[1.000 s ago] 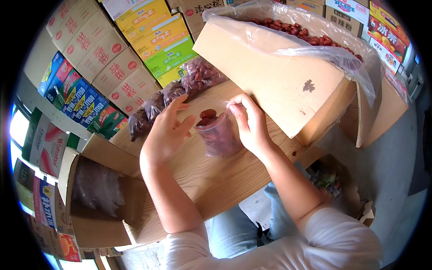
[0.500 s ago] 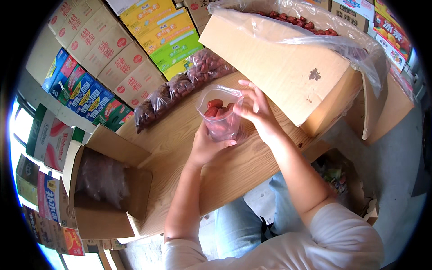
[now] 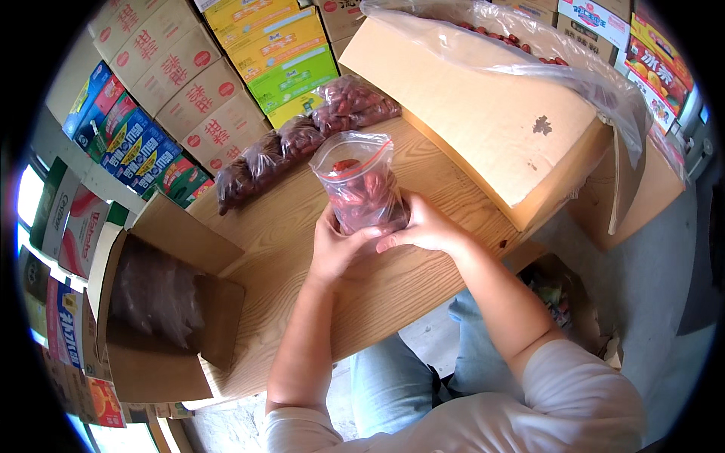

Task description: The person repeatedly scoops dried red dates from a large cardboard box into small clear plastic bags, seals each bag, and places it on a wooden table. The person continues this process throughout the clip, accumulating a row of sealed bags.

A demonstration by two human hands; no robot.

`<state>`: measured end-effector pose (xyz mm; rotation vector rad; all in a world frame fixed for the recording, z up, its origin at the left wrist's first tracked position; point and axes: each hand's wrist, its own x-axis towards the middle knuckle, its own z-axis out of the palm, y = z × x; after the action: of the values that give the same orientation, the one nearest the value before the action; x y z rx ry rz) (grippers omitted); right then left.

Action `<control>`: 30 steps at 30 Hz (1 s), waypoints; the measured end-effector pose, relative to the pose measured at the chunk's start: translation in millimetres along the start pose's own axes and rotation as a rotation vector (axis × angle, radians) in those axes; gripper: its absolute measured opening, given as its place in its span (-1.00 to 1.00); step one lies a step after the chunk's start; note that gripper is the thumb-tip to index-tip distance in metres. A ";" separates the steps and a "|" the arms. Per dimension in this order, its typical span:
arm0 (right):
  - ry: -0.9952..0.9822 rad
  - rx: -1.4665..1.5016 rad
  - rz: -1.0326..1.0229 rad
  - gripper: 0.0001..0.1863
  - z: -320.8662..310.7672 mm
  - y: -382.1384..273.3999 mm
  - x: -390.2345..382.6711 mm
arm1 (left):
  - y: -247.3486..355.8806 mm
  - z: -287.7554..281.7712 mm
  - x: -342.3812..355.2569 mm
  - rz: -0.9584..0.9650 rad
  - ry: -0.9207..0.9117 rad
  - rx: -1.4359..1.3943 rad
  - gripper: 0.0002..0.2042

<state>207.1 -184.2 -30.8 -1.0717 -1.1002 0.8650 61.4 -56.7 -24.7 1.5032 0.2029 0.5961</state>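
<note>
A clear zip bag [image 3: 359, 189] with red dried dates in it stands upright and open at the top, a little above the wooden table [image 3: 272, 264] or resting on it; I cannot tell which. My left hand [image 3: 336, 245] is wrapped round the bag's lower left side, thumb across the front. My right hand [image 3: 419, 223] grips its lower right side, thumb also toward the front, so both are closed on the same bag.
Bagged dates [image 3: 249, 177] line the back edge. A large carton [image 3: 468, 106] of loose dates, lined with plastic, sits at the back right. An open carton [image 3: 151, 377] holding plastic bags is at left, beside stacked boxes [image 3: 181, 98]; another carton [image 3: 642, 204] is at far right.
Both hands have closed round the lower part of the bag. My right hand came down from the rim. The bag now sits higher in the picture than a second ago.
</note>
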 end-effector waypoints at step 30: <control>0.090 -0.427 0.064 -0.54 -10.9 1.1 -4.9 | 7.9 3.7 -4.4 0.054 0.071 -0.121 -0.30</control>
<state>216.4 -190.9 -34.2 -1.4903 -1.2096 0.6363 57.6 -62.4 -17.7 1.3754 0.1778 0.6940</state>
